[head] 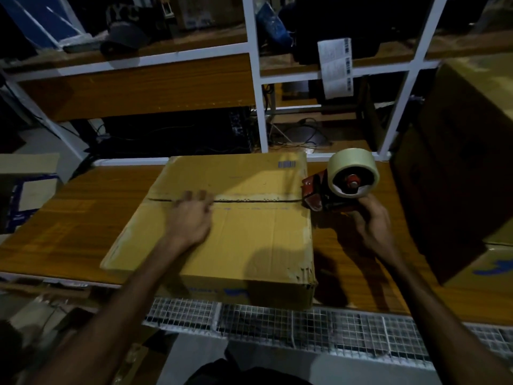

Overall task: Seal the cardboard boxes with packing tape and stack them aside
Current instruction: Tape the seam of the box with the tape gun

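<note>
A flat brown cardboard box (249, 234) lies on the wooden table (72, 226), its two top flaps meeting in a dark seam across the middle. My left hand (191, 218) presses flat on the flaps, fingers over the seam at its left part. My right hand (372, 218) grips the handle of a red tape dispenser (319, 193), whose mouth touches the box's right edge at the seam. A roll of pale tape (354, 173) sits on the dispenser.
A tall stack of dark cardboard boxes (455, 168) stands at the right end of the table. White-framed shelves (258, 87) with clutter rise behind. A wire-mesh panel (305, 323) runs below the table's front edge. More cardboard (27, 179) lies at the left.
</note>
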